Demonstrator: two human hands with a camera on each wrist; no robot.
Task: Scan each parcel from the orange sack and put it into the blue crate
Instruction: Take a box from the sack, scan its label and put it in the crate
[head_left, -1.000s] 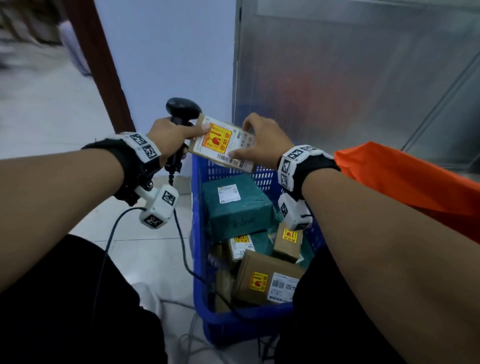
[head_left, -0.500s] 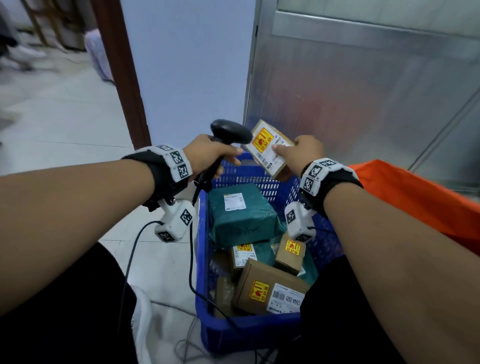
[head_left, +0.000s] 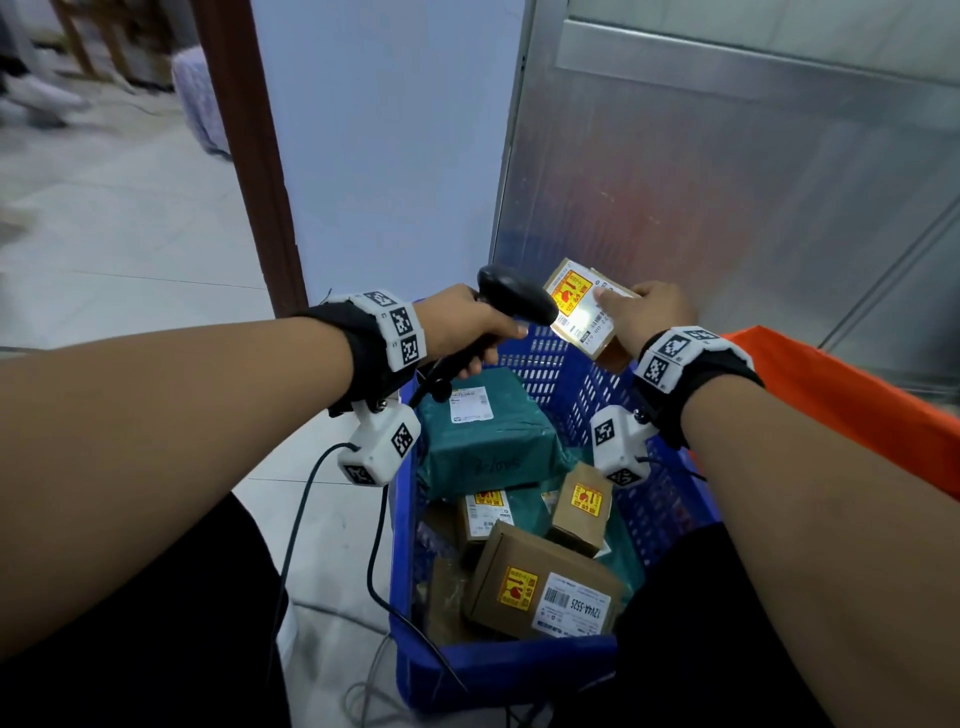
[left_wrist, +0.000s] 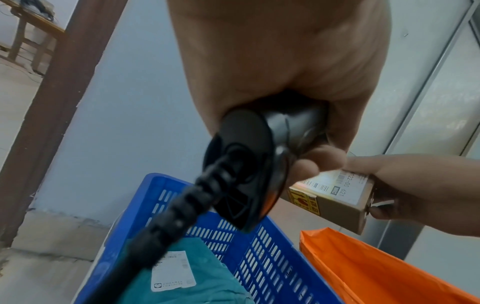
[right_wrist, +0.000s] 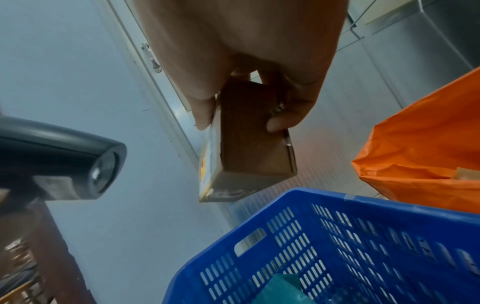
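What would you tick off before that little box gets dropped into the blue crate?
1. Right hand grips small box: ok.
2. Left hand holds scanner, aimed at the label: ok.
3. Scan light falls on barcode label: ok.
4. Scan registered: cannot tell.
5. Box is over blue crate: ok.
6. Room among parcels inside, beside green parcel: ok.

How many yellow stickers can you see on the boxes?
4. One is on the small box held in the right hand. Three are on boxes inside the blue crate: near box, upright box, middle box. More may be hidden underneath.
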